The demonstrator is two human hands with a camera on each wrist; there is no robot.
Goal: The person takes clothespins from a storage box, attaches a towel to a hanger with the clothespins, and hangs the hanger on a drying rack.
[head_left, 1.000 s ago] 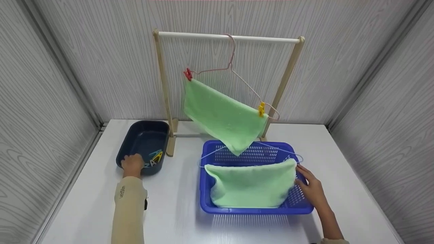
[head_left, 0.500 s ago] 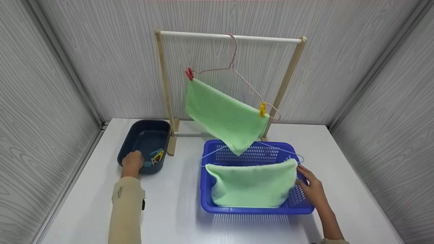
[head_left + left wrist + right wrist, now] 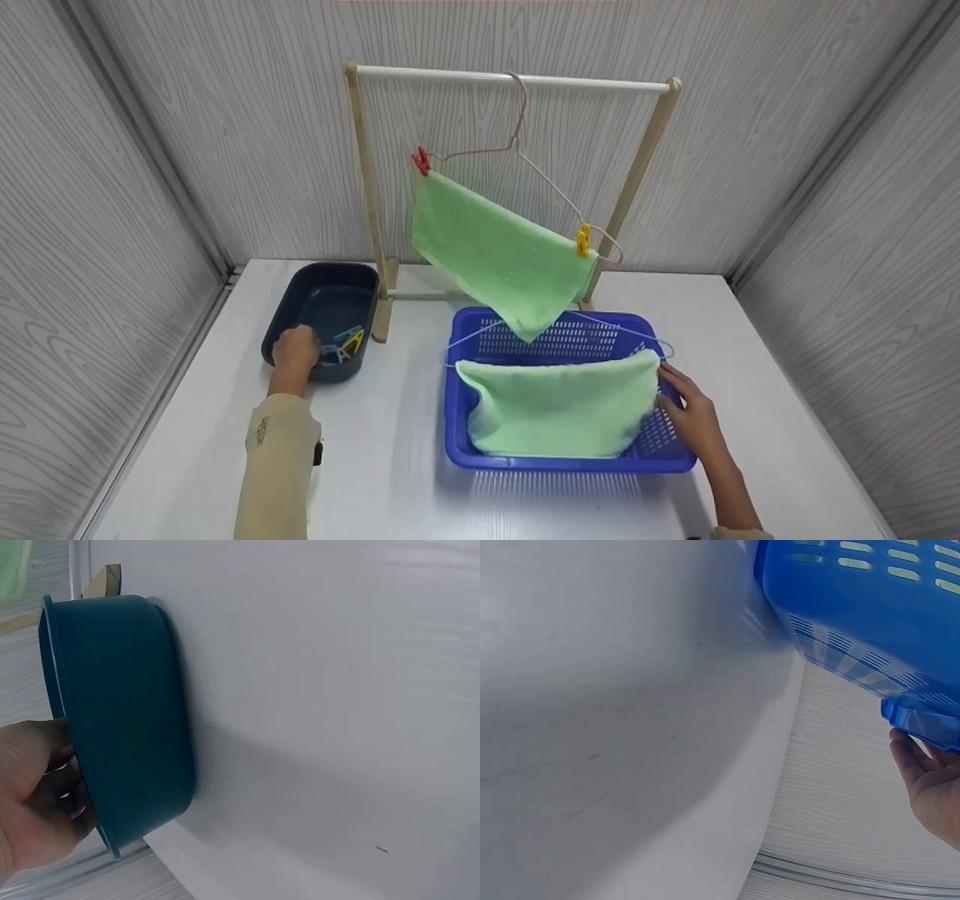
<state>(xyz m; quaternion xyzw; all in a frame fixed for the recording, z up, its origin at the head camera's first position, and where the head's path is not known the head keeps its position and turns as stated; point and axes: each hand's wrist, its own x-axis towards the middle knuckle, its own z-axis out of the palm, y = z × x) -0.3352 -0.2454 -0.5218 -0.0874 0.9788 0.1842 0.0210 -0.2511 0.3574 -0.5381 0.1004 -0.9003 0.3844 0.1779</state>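
Note:
My left hand (image 3: 296, 349) reaches over the near rim of a dark teal tub (image 3: 324, 271), its fingertips hidden inside. Bent fingers (image 3: 64, 784) show at the rim in the left wrist view; I cannot tell whether they hold anything. Beside them lie several clothespins, one of them yellow (image 3: 353, 341). On the right, my other hand (image 3: 694, 420) rests at the side of a blue basket (image 3: 570, 465), fingers loosely bent, fingertips right by the corner of a light green towel (image 3: 562, 412). This towel lies over a pale blue hanger (image 3: 622, 328) in the basket.
Behind the basket stands a wooden rack with a white rod (image 3: 600, 82). From it hangs a tilted pink hanger (image 3: 519, 112) bearing another green towel (image 3: 495, 247), clipped by a red clothespin (image 3: 421, 161) and a yellow clothespin (image 3: 583, 240). Panelled walls enclose the white table (image 3: 375, 465).
My left hand shifts slightly within the tub, and a clothespin beside it now lies a little differently. The right hand stays at the basket; the head view tilts slightly.

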